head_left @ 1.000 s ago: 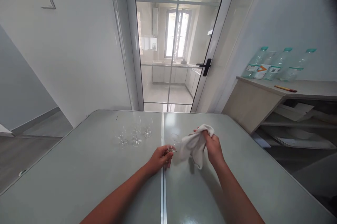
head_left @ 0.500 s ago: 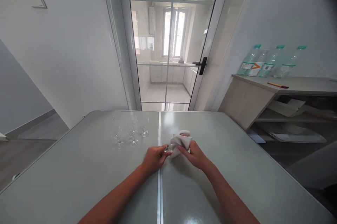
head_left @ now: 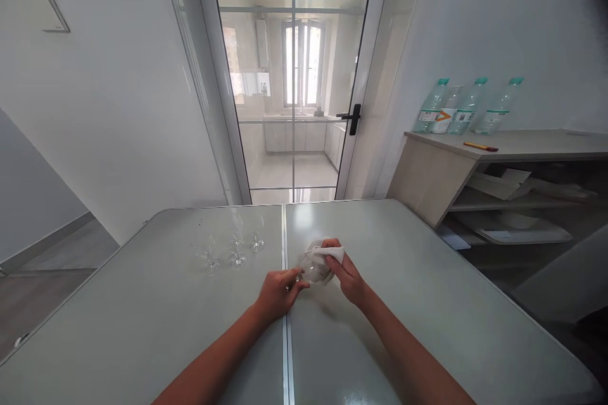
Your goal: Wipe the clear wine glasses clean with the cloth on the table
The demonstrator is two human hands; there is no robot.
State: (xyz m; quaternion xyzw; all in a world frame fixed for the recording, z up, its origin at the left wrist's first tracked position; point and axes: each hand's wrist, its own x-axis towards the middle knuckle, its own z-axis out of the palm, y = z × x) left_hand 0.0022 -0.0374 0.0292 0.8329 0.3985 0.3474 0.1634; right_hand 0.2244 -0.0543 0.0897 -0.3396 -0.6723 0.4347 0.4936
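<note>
Just above the table's middle seam, my left hand (head_left: 281,291) pinches the stem end of a clear wine glass (head_left: 312,271) that lies tilted on its side, bowl to the right. My right hand (head_left: 349,275) grips a white cloth (head_left: 336,253) and presses it on the far side and mouth of the bowl. Part of the cloth shows through the glass. The foot of this glass is mostly hidden by my left fingers. On the left half of the table several clear stemmed glasses (head_left: 238,259) stand upright in a loose group.
The grey table (head_left: 228,341) has a metal seam down its middle. Behind it is a glazed door (head_left: 270,164) with a black handle (head_left: 354,119). A wooden shelf unit (head_left: 427,170) on the right bears several plastic bottles (head_left: 465,110) and a yellow-red brush-like stick (head_left: 481,146).
The cloth has shifted around the bowl, so more of the glass shows. My right hand has turned a little. The whole view has swung slightly to the right.
</note>
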